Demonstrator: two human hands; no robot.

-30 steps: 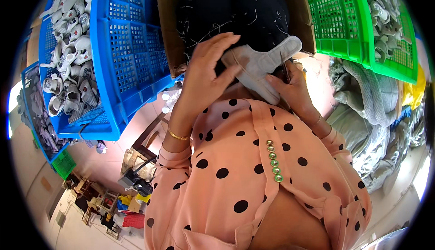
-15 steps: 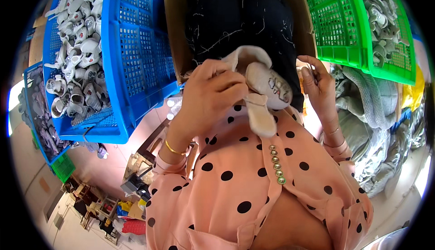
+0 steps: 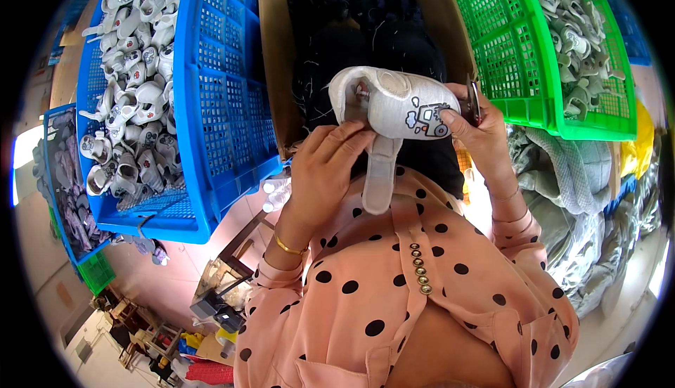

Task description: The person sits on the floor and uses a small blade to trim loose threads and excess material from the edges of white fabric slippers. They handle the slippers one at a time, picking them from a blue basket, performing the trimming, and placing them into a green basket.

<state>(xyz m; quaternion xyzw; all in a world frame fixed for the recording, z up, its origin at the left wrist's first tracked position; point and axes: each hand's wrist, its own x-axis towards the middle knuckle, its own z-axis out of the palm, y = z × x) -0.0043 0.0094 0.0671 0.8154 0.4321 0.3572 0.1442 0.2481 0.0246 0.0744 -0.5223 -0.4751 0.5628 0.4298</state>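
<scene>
Shoe (image 3: 402, 110) turned, pale footwear (image 3: 130, 110) in blue crate (image 3: 188, 107)

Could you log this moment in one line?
left hand: touching shoe by strap | right hand: holding shoe, dark tool | strap: unfastened | blue crate, left: shoes | green crate, right: shoes

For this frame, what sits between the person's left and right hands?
A pale grey shoe spans the gap in the head view, toe at the right hand, opening by the left hand.

A pale-grey, tractor-printed shoe (image 3: 395, 107) points its toe (image 3: 443, 98) rightward, strap (image 3: 380, 177) dangling; a metal tool (image 3: 474, 98) sits beside it.
</scene>
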